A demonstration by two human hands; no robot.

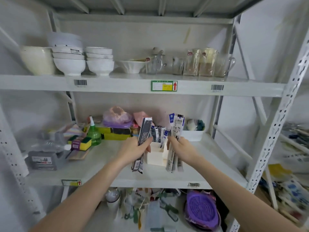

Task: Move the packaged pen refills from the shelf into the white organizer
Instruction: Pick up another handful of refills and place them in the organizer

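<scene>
Left hand (pixel 135 148) gripping dark refill packs (pixel 143 144), right hand (pixel 181 148) gripping white packs (pixel 175 143), flanking white organizer (pixel 156 158)

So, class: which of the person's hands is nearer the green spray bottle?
Left. The left hand is just right of the green spray bottle; the right hand is farther right, past the white organizer.
</scene>
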